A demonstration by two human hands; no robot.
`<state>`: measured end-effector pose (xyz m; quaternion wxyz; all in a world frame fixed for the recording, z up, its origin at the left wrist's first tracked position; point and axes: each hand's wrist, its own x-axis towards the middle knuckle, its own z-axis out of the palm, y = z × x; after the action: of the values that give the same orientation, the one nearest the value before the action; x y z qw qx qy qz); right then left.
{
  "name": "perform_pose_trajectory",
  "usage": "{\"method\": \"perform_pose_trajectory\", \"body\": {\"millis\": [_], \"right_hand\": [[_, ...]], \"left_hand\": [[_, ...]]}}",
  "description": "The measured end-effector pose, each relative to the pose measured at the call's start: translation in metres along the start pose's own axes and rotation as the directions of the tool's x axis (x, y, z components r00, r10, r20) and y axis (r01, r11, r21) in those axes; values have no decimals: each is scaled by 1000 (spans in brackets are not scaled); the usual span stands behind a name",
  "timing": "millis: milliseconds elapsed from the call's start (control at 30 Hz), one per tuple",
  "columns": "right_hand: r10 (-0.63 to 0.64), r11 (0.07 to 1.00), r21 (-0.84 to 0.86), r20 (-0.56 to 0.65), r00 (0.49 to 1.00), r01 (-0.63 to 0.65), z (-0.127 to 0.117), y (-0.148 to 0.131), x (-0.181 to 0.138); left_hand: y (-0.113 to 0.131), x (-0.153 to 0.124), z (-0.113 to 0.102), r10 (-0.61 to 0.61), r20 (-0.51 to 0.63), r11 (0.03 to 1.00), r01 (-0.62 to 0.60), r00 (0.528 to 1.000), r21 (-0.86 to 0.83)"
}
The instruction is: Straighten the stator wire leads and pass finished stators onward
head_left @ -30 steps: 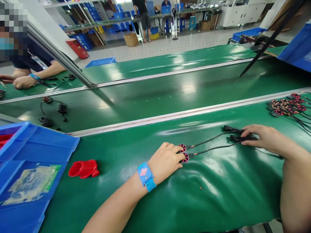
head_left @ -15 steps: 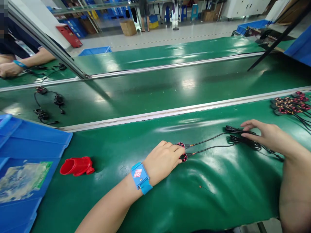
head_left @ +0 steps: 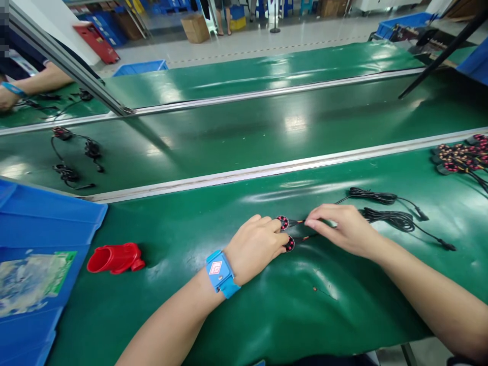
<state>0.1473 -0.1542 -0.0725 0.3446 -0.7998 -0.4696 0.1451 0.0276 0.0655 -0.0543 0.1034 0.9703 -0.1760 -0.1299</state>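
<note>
My left hand, with a blue wrist strap, lies over two small round boards dotted with red, its fingers curled on them. The upper round board and the lower round board show past the fingertips. Thin leads run from each board to a black cable. At the upper lead, close to its orange sleeve, the thumb and fingers of my right hand are pinched together. Beyond that hand lie the coiled upper cable and lower cable, each ending in a plug.
A red plastic fitting lies at left beside a blue bin. Several similar red-dotted boards are piled at far right. A metal rail crosses the green table. A person's arm is at upper left.
My right hand has moved left from the coiled cables to the leads near the boards, and the coils have spread slightly. My left hand stays on the boards.
</note>
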Motion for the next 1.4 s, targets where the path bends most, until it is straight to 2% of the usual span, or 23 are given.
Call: {"method": "perform_pose_trajectory", "body": {"millis": [100, 233, 467, 667, 800, 1000, 1100, 1167, 1267, 1333, 1400], "right_hand": [[31, 997, 63, 104, 994, -37, 22, -2, 10], [114, 982, 131, 175, 978, -138, 25, 3, 6], [169, 924, 286, 288, 943, -254, 20, -1, -4], [211, 753, 540, 343, 915, -376, 16, 2, -9], [210, 605, 695, 332, 920, -388, 16, -1, -8], [263, 430, 780, 372, 890, -454, 20, -3, -6], [316, 456, 755, 358, 879, -471, 18, 1, -5], [332, 529, 718, 316, 889, -453, 17, 4, -3], [300, 604, 662, 328, 896, -444, 17, 8, -2], [275, 614, 649, 358, 892, -450, 17, 8, -2], [252, 610, 652, 379, 890, -450, 17, 7, -2]], "left_hand": [[-2, 2, 3, 38, 5, 999, -37, 999, -10], [-2, 4, 7, 69, -2, 998, -69, 998, -13], [11, -9, 2, 151, -216, 981, -120, 964, 150], [11, -6, 5, 232, -375, 973, -218, 897, 81], [10, -1, 9, 225, -443, 962, -269, 868, -37], [11, 1, 15, 236, -502, 940, -327, 832, -99], [8, 2, 17, 198, -544, 960, -274, 815, -62], [6, 3, 17, 160, -510, 979, -202, 845, -27], [3, 6, 18, 85, -374, 992, -113, 924, -54], [3, 8, 21, 12, -340, 989, -61, 940, -133], [6, 11, 26, -26, -360, 977, -52, 933, -205]]}}
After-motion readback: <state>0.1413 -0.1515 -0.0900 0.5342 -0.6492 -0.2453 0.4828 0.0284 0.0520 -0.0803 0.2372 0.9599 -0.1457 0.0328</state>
